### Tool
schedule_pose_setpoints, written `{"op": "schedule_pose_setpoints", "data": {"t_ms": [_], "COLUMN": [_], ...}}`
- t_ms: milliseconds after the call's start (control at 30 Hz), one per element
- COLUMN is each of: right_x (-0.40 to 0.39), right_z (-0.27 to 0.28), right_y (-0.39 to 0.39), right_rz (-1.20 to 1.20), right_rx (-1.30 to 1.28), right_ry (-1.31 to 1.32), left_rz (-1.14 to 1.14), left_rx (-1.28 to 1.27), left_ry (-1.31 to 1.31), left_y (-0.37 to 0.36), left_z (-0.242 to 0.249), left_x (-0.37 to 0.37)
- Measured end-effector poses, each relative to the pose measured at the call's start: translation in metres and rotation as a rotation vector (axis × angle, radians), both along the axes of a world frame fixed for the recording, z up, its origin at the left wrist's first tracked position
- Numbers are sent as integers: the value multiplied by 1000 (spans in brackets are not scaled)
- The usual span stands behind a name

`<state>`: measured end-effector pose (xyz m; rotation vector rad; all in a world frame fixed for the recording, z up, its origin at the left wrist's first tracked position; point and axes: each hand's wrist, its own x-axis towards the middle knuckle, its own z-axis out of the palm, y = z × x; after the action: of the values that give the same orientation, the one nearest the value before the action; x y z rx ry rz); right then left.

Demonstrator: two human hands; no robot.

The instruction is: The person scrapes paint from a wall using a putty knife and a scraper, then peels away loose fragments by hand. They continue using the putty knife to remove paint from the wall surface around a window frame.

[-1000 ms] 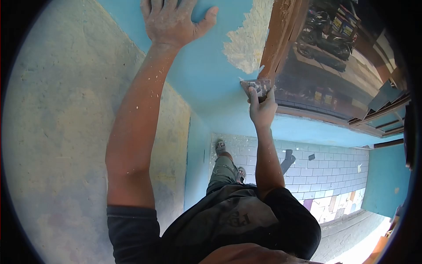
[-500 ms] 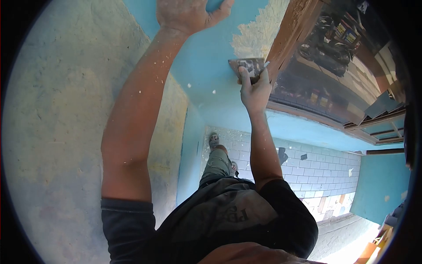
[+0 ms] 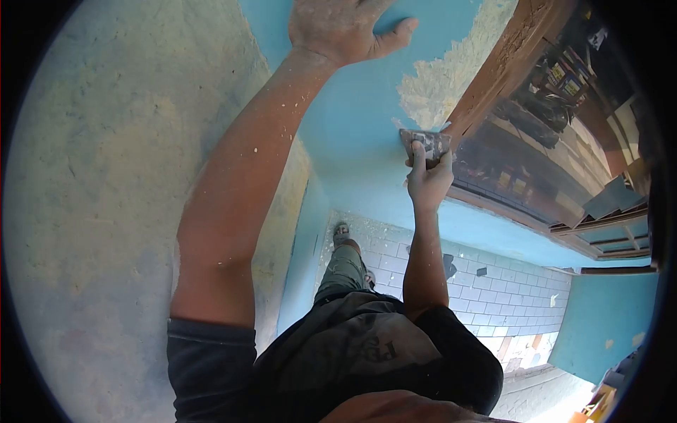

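Note:
My right hand (image 3: 430,185) grips a stained, flat scraper (image 3: 428,146), its thumb pressed on the face. The upper edge of the blade lies at the lower end of a pale bare patch (image 3: 430,92) in the blue-painted wall (image 3: 352,113), beside the brown window frame (image 3: 486,81). At the top of the view, my left hand (image 3: 342,29) rests against the blue paint with the palm down and the thumb spread. Its fingertips are cut off by the view's edge.
A mottled, unpainted wall (image 3: 113,155) stands close along my left arm. Window glass (image 3: 536,134) is on the right. Below are the tiled floor (image 3: 508,289), with dark pieces (image 3: 482,271) and pale flakes on it, and my sandalled foot (image 3: 341,233).
The view has shifted, so the wall and both hands appear farther right and lower. My right hand and the scraper have moved slightly down the wall. Airborne flakes seen earlier are gone.

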<state>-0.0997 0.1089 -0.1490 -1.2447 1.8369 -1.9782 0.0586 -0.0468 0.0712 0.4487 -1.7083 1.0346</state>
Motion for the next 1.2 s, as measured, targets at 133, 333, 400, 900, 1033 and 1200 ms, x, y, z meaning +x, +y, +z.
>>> {"op": "schedule_pose_setpoints", "data": {"t_ms": [133,333,400,900,1033,1200], "right_x": [17,7,3,-49,-58,-49], "right_z": [43,17,19,115,163,177], "right_y": [-4,9,20,71,56,53], "right_rz": [59,70,237,535,502,645], "right_rx": [49,30,111,-106,-76,272], "right_ry": [60,-139,-389,-267,-20,232], "left_rz": [35,-31,10,-569,-795,-832], "left_rx": [59,-34,18,452,572,1065], "left_ry": [-34,4,-16,477,537,721], "left_y": [12,-5,7,73,165,209], "left_z": [-4,-8,-11,-65,-136,-167], "left_x": [2,-4,1,-53,-82,-90]}}
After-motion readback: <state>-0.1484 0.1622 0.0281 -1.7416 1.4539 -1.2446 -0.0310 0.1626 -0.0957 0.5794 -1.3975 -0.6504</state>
